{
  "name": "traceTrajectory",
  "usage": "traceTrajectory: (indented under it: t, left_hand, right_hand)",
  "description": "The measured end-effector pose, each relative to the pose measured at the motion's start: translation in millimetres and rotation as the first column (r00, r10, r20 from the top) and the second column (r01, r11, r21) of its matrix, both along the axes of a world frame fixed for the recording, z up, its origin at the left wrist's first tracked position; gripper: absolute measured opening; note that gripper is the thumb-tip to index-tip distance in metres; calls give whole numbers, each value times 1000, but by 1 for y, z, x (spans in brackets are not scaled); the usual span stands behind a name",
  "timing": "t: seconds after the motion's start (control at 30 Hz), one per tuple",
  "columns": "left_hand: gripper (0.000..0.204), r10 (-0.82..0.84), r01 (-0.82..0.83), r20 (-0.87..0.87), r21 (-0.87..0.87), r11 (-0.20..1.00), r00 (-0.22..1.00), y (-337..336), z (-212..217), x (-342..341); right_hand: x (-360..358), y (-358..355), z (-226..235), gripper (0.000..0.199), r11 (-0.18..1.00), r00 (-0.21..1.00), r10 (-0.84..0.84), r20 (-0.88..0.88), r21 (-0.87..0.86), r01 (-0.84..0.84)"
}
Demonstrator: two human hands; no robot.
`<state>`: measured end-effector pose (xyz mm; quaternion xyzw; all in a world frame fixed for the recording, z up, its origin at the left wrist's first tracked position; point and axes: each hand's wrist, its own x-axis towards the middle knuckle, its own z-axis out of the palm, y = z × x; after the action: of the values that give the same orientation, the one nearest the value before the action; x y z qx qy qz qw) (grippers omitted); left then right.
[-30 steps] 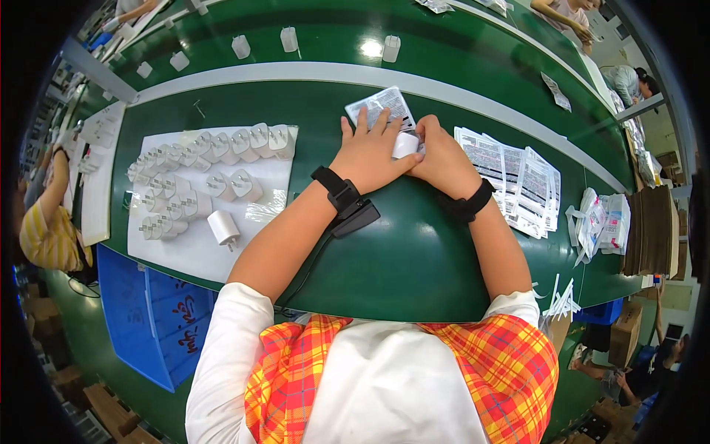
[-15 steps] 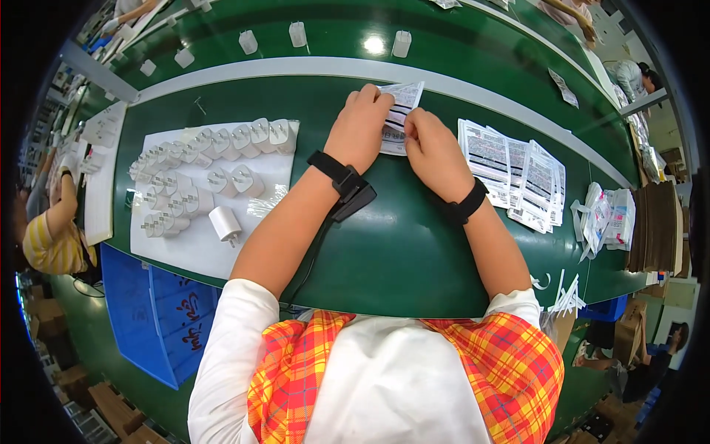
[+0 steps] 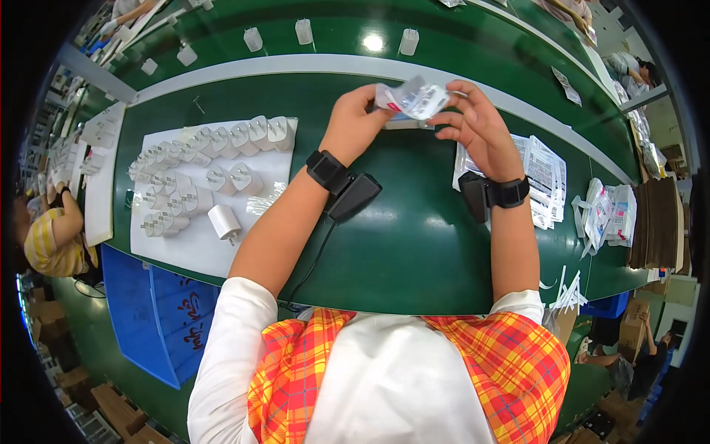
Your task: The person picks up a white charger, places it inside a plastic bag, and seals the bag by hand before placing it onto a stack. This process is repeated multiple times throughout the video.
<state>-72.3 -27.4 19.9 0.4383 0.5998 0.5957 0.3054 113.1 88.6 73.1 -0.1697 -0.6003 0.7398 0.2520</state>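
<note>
My left hand (image 3: 353, 122) is closed on a small printed plastic pouch (image 3: 418, 98), pinching its left side and raising it above the far part of the green table. At the pouch's right edge is my right hand (image 3: 482, 137), its fingers spread apart and curved around that side; whether a fingertip touches it is hard to tell. Another flat, pale piece (image 3: 409, 124) shows just below the pouch, partly hidden. To the right, partly behind my right wrist, lies a fanned stack of printed pouches (image 3: 546, 174).
Several white plug chargers (image 3: 240, 177) stand in rows on a white sheet (image 3: 196, 255) at left, one lying apart. More chargers (image 3: 304, 32) sit on the green belt beyond the pale rail (image 3: 296, 66). Plastic bags (image 3: 620, 214) and brown cardboard (image 3: 658, 222) are at right. A co-worker (image 3: 55, 237) sits far left.
The pouch has lifted off the table and tilted. My right hand has moved right and its fingers have spread. My left hand has stayed near its place.
</note>
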Motion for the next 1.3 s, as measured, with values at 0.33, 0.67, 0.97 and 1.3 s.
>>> traceTrajectory:
  t: [0.33,0.67,0.97,1.3]
  left_hand:
    - [27,85,-116,240,115,987,967,14,-13,7]
    - [27,-241,149,-785,-189,970,571,-8,-20,-6]
    - [27,-324,263,-672,-196,945,666,-16,-12,-4]
    - [34,-360,146,-753,-337,930,552,-18,-5,7]
  right_hand:
    - [-15,8,-30,26,971,919,-134,370,234,47]
    - [18,24,-28,17,390,922,-107,373,868,-306]
    - [-8,-30,-29,13,326,862,-166,480,851,-411]
    - [-5,-51,-41,11,275,891,-249,379,910,-310]
